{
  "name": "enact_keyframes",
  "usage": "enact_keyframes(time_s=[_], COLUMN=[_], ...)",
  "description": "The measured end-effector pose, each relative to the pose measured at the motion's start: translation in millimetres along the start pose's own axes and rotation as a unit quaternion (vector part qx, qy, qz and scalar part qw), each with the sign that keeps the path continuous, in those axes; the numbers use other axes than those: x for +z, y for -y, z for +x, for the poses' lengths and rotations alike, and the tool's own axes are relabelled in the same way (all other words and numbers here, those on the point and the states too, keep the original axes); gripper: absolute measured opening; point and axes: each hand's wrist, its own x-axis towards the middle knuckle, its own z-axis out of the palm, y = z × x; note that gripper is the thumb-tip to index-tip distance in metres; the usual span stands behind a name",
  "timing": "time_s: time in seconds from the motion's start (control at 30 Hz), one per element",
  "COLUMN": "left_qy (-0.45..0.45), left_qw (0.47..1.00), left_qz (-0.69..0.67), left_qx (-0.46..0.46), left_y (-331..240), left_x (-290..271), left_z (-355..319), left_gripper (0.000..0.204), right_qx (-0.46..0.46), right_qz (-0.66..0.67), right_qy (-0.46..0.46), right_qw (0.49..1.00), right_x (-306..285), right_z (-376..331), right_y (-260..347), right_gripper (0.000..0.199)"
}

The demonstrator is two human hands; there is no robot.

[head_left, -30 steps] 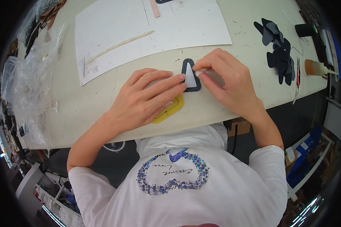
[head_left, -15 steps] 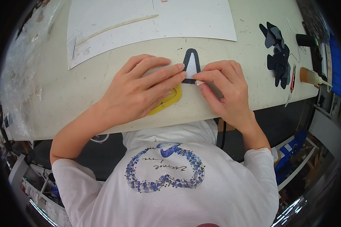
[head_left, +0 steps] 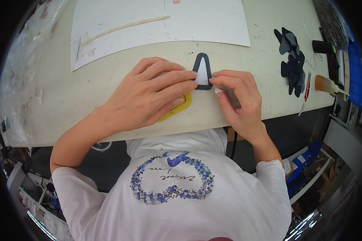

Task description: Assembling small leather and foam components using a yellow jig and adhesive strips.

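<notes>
A dark, ribbed, rounded-triangle patch (head_left: 196,60) with a white centre lies on the table, its narrow end pointing away from me. My left hand (head_left: 153,91) rests flat with fingers stretched out, their tips on the patch's left edge. Beneath that hand, a yellow rounded piece (head_left: 184,105) is partly covered. My right hand (head_left: 245,98) is at the patch's right edge, its index fingertip touching the lower right side. The right thumb stands apart from the index finger, and a small whitish scrap or wrap (head_left: 219,90) shows at its tip.
A large white sheet (head_left: 149,34) with a beige strip (head_left: 126,29) lies beyond my hands. At the right are a pile of dark cut pieces (head_left: 294,66), a red cutter (head_left: 307,90), a black spool (head_left: 323,46) and an amber glue bottle (head_left: 325,84). Clear plastic (head_left: 24,92) covers the left edge.
My right thumb and index finger have moved apart, and the thumb has drawn off the patch's lower right corner. My left hand stays nearly still. The view has shifted slightly.
</notes>
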Motion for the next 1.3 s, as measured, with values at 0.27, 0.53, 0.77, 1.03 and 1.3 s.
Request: enact_keyframes(time_s=[0.27,0.53,0.77,1.03,1.3], left_qy=[0.01,0.033,0.06,0.048,0.02], left_qw=[1.0,0.996,0.989,0.993,0.998], left_qz=[0.02,0.08,0.121,0.099,0.063], left_qx=[0.019,0.035,0.054,0.05,0.019], left_y=[3.1,1.7,1.7,5.6,2.8], left_x=[1.0,-1.6,-7.3,-3.8,1.7], left_z=[4.8,7.0,11.8,9.4,8.4], left_gripper=[0.058,0.059,0.059,0.061,0.067], right_qx=[0.014,0.032,0.057,0.076,0.08], right_qz=[-0.013,-0.001,-0.001,-0.011,-0.026], right_qy=[-0.007,-0.032,-0.027,-0.037,-0.033], right_qw=[1.0,0.999,0.998,0.996,0.996], right_x=[5.4,6.9,5.1,7.4,7.9], right_z=[10.1,8.5,9.8,11.7,13.6], right_y=[-0.9,-2.2,-1.8,2.4,6.7], right_gripper=[0.026,0.021,0.02,0.016,0.016])
